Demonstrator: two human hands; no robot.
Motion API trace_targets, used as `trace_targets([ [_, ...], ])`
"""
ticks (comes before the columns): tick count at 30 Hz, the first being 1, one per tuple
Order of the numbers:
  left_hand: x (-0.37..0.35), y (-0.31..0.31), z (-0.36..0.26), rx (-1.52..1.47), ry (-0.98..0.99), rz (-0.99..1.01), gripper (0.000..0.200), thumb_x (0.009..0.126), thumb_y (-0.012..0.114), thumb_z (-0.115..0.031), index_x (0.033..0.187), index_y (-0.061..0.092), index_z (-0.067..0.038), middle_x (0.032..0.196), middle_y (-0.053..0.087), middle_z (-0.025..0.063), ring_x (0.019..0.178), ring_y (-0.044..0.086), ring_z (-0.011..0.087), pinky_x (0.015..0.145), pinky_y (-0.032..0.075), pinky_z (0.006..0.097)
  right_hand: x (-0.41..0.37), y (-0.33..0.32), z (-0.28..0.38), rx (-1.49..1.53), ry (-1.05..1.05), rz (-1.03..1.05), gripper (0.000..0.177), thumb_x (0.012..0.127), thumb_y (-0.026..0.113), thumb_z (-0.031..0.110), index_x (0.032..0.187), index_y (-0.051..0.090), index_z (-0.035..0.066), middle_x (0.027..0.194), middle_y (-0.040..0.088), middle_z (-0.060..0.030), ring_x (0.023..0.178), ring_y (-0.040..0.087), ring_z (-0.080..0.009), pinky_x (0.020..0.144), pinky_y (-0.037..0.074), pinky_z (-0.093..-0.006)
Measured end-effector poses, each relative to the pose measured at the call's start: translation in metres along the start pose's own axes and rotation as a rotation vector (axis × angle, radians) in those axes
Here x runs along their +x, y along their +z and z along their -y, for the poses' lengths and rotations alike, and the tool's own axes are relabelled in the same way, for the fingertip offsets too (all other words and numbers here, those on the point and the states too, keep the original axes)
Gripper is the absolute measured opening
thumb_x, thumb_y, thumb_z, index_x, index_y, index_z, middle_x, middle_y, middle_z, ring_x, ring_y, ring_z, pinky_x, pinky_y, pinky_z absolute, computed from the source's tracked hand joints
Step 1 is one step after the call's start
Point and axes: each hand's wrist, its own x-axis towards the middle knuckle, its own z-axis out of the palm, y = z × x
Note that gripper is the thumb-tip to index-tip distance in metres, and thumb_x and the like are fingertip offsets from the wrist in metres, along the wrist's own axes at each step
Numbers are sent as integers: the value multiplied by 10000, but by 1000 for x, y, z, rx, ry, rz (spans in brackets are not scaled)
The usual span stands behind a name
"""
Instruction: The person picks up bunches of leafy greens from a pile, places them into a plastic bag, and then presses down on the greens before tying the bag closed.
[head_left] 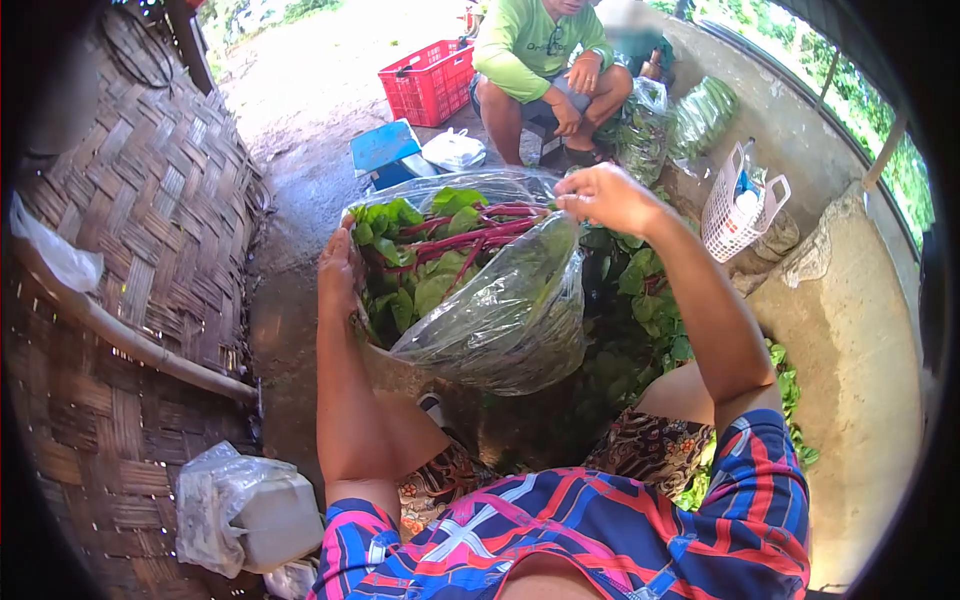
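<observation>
A clear plastic bag point(520, 330) is held up in front of me with its mouth spread wide. Inside lie leafy greens with purple-red stems point(470, 235), the stems pointing to the right. My left hand point(338, 270) grips the bag at its left rim, with the fingers partly hidden behind the plastic. At the upper right corner of the mouth, my right hand point(608, 198) pinches the bag's edge between bent fingers. Below and to the right of the bag, more loose green leaves point(645, 290) are heaped near my knees.
A person in a green shirt point(540, 55) crouches ahead, beside a red crate point(428, 85). Nearby are a blue box point(385, 147), a white bag point(454, 149) and filled vegetable bags point(703, 118). A white basket point(735, 215) stands right. Left are a woven wall point(150, 210) and a plastic-wrapped container point(270, 520).
</observation>
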Motion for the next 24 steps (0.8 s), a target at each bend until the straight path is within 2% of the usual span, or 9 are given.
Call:
trace_targets([
  [2, -1, -3, 1, 125, 19, 10, 390, 941, 401, -303, 1240, 487, -68, 723, 525, -23, 626, 494, 97, 555, 402, 260, 3, 12, -12, 89, -110, -158, 269, 813, 619, 221, 933, 617, -19, 723, 599, -49, 642, 538, -103, 630, 447, -255],
  [4, -3, -4, 0, 318, 47, 6, 349, 925, 439, -306, 1187, 545, -103, 528, 395, -54, 419, 368, 88, 401, 311, 259, 6, 17, -18, 68, -231, -409, 239, 771, 644, 216, 860, 641, -5, 676, 609, -116, 626, 571, -166, 636, 459, -305],
  [7, -24, 15, -29, 1573, 278, -264, 357, 879, 521, -302, 1163, 559, -90, 634, 544, 39, 615, 550, 210, 574, 438, 339, 11, 22, -11, 13, -402, -549, 216, 836, 568, 194, 877, 624, -11, 799, 589, -66, 746, 530, -110, 700, 427, -264],
  [8, -34, 27, -41, 1678, 403, -325, 361, 859, 543, -296, 1151, 562, -84, 709, 563, 69, 712, 550, 243, 646, 434, 359, 16, 26, -12, -16, -466, -587, 221, 859, 546, 187, 893, 616, -20, 835, 582, -31, 780, 509, -84, 718, 416, -246],
  [10, -57, 57, -68, 1869, 658, -455, 373, 820, 589, -284, 1126, 570, -73, 858, 601, 129, 907, 550, 310, 790, 426, 399, 25, 38, -6, 433, -378, -485, 241, 880, 515, 199, 951, 608, -11, 900, 587, -39, 847, 514, -92, 774, 402, -244],
  [15, -70, 135, -84, 1380, 878, 433, 386, 826, 562, -263, 1153, 503, -66, 1107, 502, 160, 989, 497, 326, 866, 382, 440, 30, 48, 15, 1009, -506, -238, 237, 894, 486, 175, 1013, 571, -12, 1052, 597, -89, 955, 524, -113, 878, 372, -253],
  [18, -52, 151, -60, 1117, 768, 625, 431, 823, 547, -235, 1198, 445, -48, 1101, 489, 176, 978, 494, 349, 866, 379, 449, 32, 50, 17, 1184, -637, -96, 209, 900, 476, 175, 954, 557, -10, 1051, 595, -120, 955, 528, -126, 887, 375, -275],
  [22, -39, 158, -51, 1085, 936, 722, 502, 790, 562, -233, 1214, 406, -16, 1053, 494, 204, 963, 492, 380, 853, 391, 437, 39, 47, 9, 971, -682, -123, 178, 926, 444, 173, 858, 501, 19, 845, 578, -83, 829, 549, -138, 779, 427, -272],
  [24, -37, 155, -41, 1060, 954, 756, 532, 771, 580, -246, 1208, 399, -4, 1039, 494, 213, 956, 495, 389, 849, 395, 437, 39, 50, 12, 1062, -626, -151, 214, 944, 420, 208, 837, 480, 32, 700, 468, -22, 672, 478, -101, 679, 420, -243],
])
